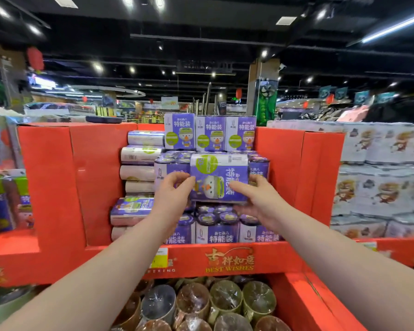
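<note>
- The purple pack [219, 177] is held up in the middle of the red display stand [93, 175], turned on its side, just above the stacked packs [221, 231].
- It looks light and a bit squashy, with rolls under glossy film, so I'd expect the wrap to be slippery; the two short ends are the safest hold.
- The left hand [171, 189] pinches the left edge with curled fingers.
- The right hand [256, 199] grips the lower right corner, thumb on the front and fingers tucked behind.
- Wrapped tubs [225, 297] fill the near bin.

2 forearms [120, 259], seemingly bare throughout, end in left hand [175, 192] and right hand [257, 199].
</note>
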Demonstrator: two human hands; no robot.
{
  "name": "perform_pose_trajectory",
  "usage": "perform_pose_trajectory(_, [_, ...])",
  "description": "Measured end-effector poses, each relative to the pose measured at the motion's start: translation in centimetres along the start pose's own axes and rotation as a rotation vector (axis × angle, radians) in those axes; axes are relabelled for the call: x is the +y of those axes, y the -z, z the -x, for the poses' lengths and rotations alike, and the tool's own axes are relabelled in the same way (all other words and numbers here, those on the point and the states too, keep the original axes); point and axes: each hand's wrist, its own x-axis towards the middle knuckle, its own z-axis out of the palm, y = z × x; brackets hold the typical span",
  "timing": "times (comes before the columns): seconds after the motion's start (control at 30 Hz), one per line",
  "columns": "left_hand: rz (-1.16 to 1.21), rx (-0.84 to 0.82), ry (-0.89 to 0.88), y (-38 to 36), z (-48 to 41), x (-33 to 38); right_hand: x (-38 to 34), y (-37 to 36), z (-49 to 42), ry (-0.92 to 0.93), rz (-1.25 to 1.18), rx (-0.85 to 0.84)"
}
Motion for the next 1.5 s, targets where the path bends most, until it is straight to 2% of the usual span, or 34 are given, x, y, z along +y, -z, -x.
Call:
perform_pose_trajectory(0.13, [-0.309, 0.052, -0.172, 1.6, -0.3, -1.3, -1.7, 1.4, -1.2, 0.094, 0.206, 0.043])
perform_pose_trajectory(0.2, [-0.540, 0.091, -0.230, 2.5, -1.0, -2.1, -2.3, 1.4, -1.9, 0.132, 0.281, 0.052])
perform_pose_trajectory(0.27, [-0.780, 0.145, -0.244, 3.3, -1.4, -2.8, -2.6, 1.0, -2.7, 0.215, 0.428, 0.084])
perform_pose_trajectory(0.33, [-0.894, 0.199, -0.224, 4.0, -1.6, -3.1, -2.7, 0.2, -3.4, 0.272, 0.593, 0.097])
perform_pose_trajectory(0.4, [-0.914, 0.180, -0.171, 4.7, -2.2, -3.8, -2.3, -0.5, -3.7, 0.260, 0.653, 0.117])
perform_pose_trajectory(0.47, [-0.860, 0.069, -0.035, 5.1, -2.8, -4.9, -1.4, -0.8, -3.9, 0.201, 0.674, 0.129])
perform_pose_trajectory(0.57, [-0.717, -0.082, 0.112, 5.6, -2.8, -6.2, 0.7, -0.5, -3.7, 0.081, 0.845, 0.088])
perform_pose_trajectory(0.67, [-0.649, -0.094, 0.096, 6.1, -2.8, -7.0, 1.9, 0.0, -3.4, 0.069, 0.931, 0.042])
perform_pose_trajectory(0.9, [-0.650, -0.154, 0.098, 6.3, -3.0, -7.1, 2.0, -0.2, -3.6, 0.096, 0.986, 0.057])
perform_pose_trajectory(1.17, [-0.701, -0.121, 0.124, 6.1, -3.0, -7.0, 1.9, -0.4, -3.1, 0.095, 1.010, 0.048])
perform_pose_trajectory(1.27, [-0.767, -0.058, 0.118, 5.6, -2.5, -6.7, 1.8, -0.2, -3.1, 0.095, 0.949, 0.046])
perform_pose_trajectory(1.43, [-0.929, 0.045, 0.117, 4.4, -0.8, -5.3, 1.7, 0.9, -1.8, 0.158, 0.937, 0.072])
perform_pose_trajectory(1.5, [-0.918, 0.074, 0.084, 4.1, 0.1, -4.6, 1.9, 1.4, -1.0, 0.261, 0.993, 0.095])
